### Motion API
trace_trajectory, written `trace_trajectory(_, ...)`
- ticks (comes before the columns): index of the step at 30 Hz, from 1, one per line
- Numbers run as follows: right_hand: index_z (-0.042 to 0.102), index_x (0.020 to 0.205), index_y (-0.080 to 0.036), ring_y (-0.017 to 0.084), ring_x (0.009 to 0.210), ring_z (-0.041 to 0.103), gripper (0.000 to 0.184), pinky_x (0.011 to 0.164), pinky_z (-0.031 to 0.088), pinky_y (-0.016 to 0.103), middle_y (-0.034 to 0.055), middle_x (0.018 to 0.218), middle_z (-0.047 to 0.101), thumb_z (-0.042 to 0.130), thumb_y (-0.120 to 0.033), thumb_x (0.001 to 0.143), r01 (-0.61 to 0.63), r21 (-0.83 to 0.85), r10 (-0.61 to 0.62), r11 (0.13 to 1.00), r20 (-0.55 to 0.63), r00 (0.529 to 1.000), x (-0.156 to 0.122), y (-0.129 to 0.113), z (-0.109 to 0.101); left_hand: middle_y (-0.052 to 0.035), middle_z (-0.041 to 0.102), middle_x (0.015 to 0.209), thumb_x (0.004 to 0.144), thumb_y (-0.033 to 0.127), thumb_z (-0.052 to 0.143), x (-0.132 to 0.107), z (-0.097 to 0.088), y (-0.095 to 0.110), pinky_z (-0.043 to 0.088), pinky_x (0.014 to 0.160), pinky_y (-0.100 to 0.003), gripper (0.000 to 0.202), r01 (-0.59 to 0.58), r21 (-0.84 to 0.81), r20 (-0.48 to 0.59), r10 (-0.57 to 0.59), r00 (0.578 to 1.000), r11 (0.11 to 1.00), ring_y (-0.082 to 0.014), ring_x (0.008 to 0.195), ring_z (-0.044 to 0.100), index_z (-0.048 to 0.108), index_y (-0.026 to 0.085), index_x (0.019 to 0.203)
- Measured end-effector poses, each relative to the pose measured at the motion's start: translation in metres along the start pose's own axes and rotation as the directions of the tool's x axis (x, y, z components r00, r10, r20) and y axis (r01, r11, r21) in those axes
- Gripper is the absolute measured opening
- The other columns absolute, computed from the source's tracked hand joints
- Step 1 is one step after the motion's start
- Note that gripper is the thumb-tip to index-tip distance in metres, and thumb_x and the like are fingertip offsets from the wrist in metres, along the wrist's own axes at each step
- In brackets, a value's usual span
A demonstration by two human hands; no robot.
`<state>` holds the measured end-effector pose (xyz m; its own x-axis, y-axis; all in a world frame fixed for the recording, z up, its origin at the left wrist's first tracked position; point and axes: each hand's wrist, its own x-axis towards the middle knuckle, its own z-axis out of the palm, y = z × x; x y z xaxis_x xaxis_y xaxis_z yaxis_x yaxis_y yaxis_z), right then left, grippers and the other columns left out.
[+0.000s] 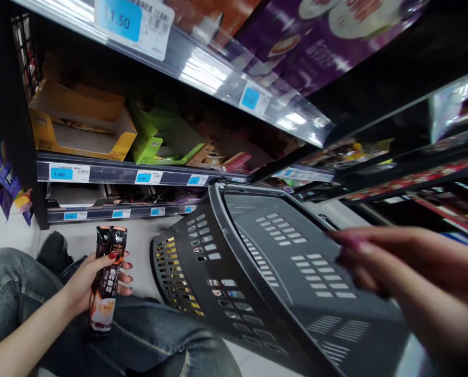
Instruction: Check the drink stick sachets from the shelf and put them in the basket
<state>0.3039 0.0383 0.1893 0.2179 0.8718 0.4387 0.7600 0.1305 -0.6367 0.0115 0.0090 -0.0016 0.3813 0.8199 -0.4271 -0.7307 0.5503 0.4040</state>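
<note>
Left hand (80,285): one, bare, nails red; fingers curled in a grip, thumb laid across the front. Left forearm (30,335): bare, slanting up from the lower left corner. Right hand (401,269): one, bare, blurred, entering from the right; index finger and thumb pointing leftward, contact between tips unclear.

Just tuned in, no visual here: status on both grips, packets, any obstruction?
Left grip closed on black packets, nearly upright. Right grip blurred; contact with gray basket unclear. Basket between both grips.
</note>
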Motion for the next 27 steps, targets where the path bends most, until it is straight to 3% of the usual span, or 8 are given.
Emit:
trace_trajectory(2,0.071,0.069,-0.026,0.015,0.045,0.051,0.021,0.038,0.035,0.029,0.0085,0.056,0.061,0.069,-0.046,0.064,0.075,0.017,-0.077,0.997,0.272,0.959,-0.036,-0.03,0.025,-0.0088,0.066,0.079,0.08,0.019,0.059,0.0,0.0,-0.001,0.058,0.062,-0.039,0.019,-0.018,0.043,0.004,0.018,1.0,0.999,-0.0187,0.064,0.064,0.065,0.009,0.095)
trace_trajectory(4,0.071,0.081,-0.024,0.017,0.054,0.056,0.021,0.047,0.044,0.029,0.0071,0.066,0.065,0.064,-0.04,0.071,-0.076,0.133,-0.015,0.988,0.581,0.814,-0.068,-0.041,0.07,-0.0088,0.065,0.08,0.078,0.022,0.062,0.001,0.001,-0.004,0.058,0.063,-0.039,0.022,-0.037,0.104,0.006,0.037,0.999,0.994,-0.0187,0.064,0.063,0.064,0.01,0.095)
trace_trajectory(8,0.059,0.102,-0.018,0.008,0.05,0.049,0.037,0.044,0.042,0.023,0.0066,0.097,0.063,0.064,-0.034,0.069,-0.384,0.295,0.112,0.875,0.648,0.753,-0.101,-0.026,0.163,-0.0052,0.063,0.075,0.074,0.033,0.067,0.005,-0.002,-0.01,0.056,0.061,-0.035,0.027,-0.11,0.29,-0.007,0.117,0.993,0.951,-0.017,0.062,0.061,0.06,0.012,0.091)
trace_trajectory(11,0.052,0.105,-0.017,0.006,0.044,0.047,0.046,0.034,0.036,0.02,0.0058,0.097,0.058,0.064,-0.043,0.069,-0.508,0.343,0.135,0.79,0.711,0.69,-0.106,-0.008,0.2,-0.001,0.06,0.072,0.071,0.037,0.07,0.009,-0.006,-0.014,0.051,0.055,-0.028,0.033,-0.199,0.477,0.008,0.223,0.975,0.856,-0.0153,0.06,0.057,0.057,0.014,0.091)
trace_trajectory(15,0.053,0.096,-0.016,0.008,0.039,0.048,0.044,0.036,0.037,0.021,-0.0021,0.067,0.055,0.065,-0.048,0.069,-0.581,0.387,0.125,0.717,0.747,0.652,-0.108,0.005,0.206,0.0009,0.059,0.069,0.07,0.029,0.072,0.012,-0.013,-0.018,0.044,0.053,-0.024,0.024,-0.281,0.67,0.076,0.313,0.947,0.687,-0.0143,0.059,0.052,0.057,0.015,0.084)
trace_trajectory(18,0.056,0.096,-0.017,0.012,0.047,0.054,0.038,0.047,0.045,0.025,-0.0009,0.065,0.06,0.064,-0.045,0.071,-0.629,0.451,0.077,0.633,0.773,0.63,-0.108,0.013,0.201,-0.0011,0.062,0.075,0.073,0.035,0.069,0.013,-0.014,-0.021,0.046,0.059,-0.027,0.026,-0.291,0.711,0.112,0.305,0.946,0.64,-0.0175,0.067,0.056,0.056,0.016,0.085)
trace_trajectory(24,0.067,0.083,-0.017,0.011,0.061,0.053,0.022,0.056,0.043,0.021,-0.0001,0.07,0.063,0.069,-0.034,0.07,-0.594,0.588,0.196,0.549,0.601,0.775,-0.097,0.028,0.187,-0.0026,0.068,0.074,0.053,0.027,0.083,0.01,-0.009,-0.014,0.05,0.059,-0.028,0.046,-0.015,0.6,0.14,-0.086,0.986,0.8,-0.0179,0.066,0.06,0.057,0.015,0.089)
trace_trajectory(27,0.068,0.085,-0.018,0.012,0.061,0.053,0.022,0.056,0.044,0.021,0.0001,0.071,0.063,0.07,-0.034,0.069,-0.535,0.646,0.253,0.545,0.481,0.839,-0.09,0.033,0.179,-0.0022,0.068,0.072,0.052,0.015,0.082,0.003,-0.004,-0.006,0.048,0.059,-0.023,0.034,-0.014,0.632,0.119,-0.08,0.99,0.775,-0.015,0.067,0.061,0.062,0.013,0.08)
